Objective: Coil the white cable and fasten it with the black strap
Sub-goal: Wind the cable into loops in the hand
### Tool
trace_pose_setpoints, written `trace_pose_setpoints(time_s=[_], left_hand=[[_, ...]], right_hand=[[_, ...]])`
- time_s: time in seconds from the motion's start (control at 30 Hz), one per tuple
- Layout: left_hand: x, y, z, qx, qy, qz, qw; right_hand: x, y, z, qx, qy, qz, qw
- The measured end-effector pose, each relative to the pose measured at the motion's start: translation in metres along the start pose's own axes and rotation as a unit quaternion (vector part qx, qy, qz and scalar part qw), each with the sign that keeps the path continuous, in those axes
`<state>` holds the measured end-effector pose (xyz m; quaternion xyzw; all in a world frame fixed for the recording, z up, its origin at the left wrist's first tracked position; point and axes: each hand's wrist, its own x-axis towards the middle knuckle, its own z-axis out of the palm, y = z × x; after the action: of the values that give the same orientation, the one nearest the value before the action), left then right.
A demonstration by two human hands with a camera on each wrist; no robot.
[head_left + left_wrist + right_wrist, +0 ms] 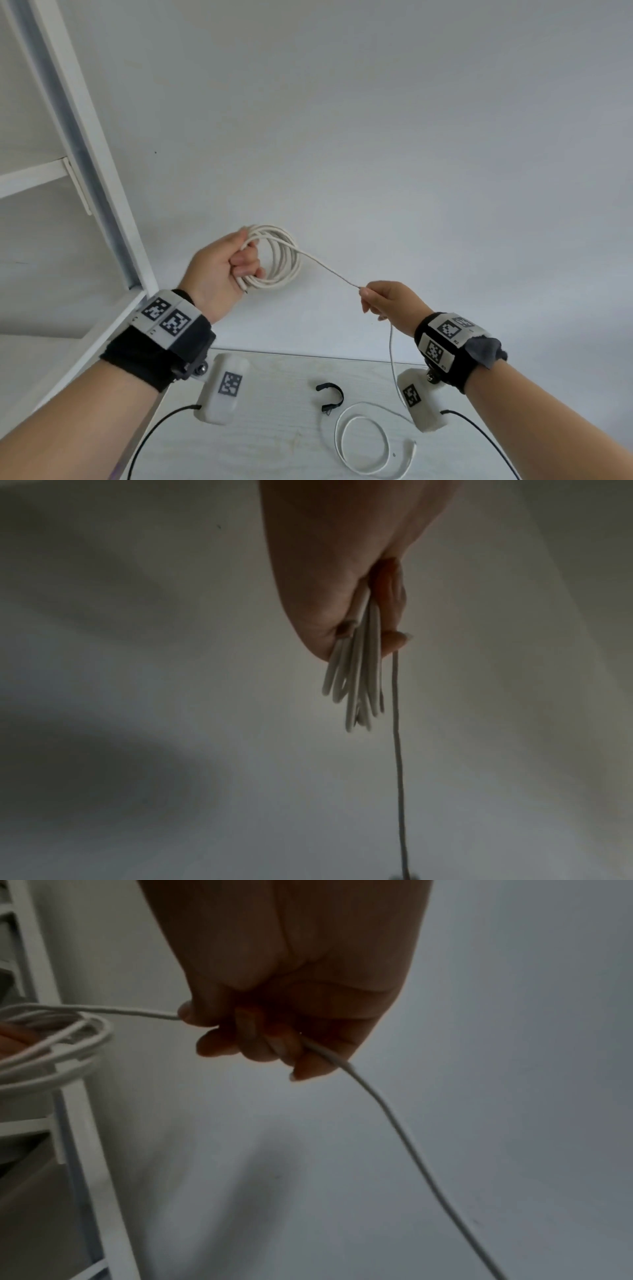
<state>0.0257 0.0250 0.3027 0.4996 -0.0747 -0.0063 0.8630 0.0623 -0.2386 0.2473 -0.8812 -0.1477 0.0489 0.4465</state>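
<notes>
Coiling | left hand is gripping cable loops | right hand is pinching slack; should be feeding evenly | strap is lying near, unused

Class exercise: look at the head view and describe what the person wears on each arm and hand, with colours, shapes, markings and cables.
Both forearms are bare, no sleeves. Each wrist has a black band topped by white plates with black square-pattern markers. A white boxy camera unit, also marked, hangs below each wrist, trailing a thin black cable. The hands are ungloved.

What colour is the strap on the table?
Black; the strap shows best in the head view.
</notes>
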Motion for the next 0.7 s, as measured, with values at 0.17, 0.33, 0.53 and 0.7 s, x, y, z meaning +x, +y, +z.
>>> trace_pose_setpoints(time_s=[0.17, 0.33, 0.53, 0.7], left_hand=[[0.005, 0.02, -0.018, -0.039, 0.025, 0.016, 0.999], [0.007, 0.013, -0.022, -0.025, 0.035, 0.023, 0.999], [0.0, 0.004, -0.018, 0.028, 0.034, -0.026, 0.999], [-0.008, 0.001, -0.014, 0.062, 0.016, -0.036, 0.997]], right_hand=[[-0.011, 0.022, -0.005, 0.005, -0.001, 0.027, 1.0], [-0.015, 0.022, 0.003, -0.028, 0.031, 0.018, 0.999], [-0.008, 0.005, 0.001, 0.034, 0.144, -0.007, 0.989], [-0.004, -0.003, 0.0, 0.014, 0.165, 0.014, 0.986]])
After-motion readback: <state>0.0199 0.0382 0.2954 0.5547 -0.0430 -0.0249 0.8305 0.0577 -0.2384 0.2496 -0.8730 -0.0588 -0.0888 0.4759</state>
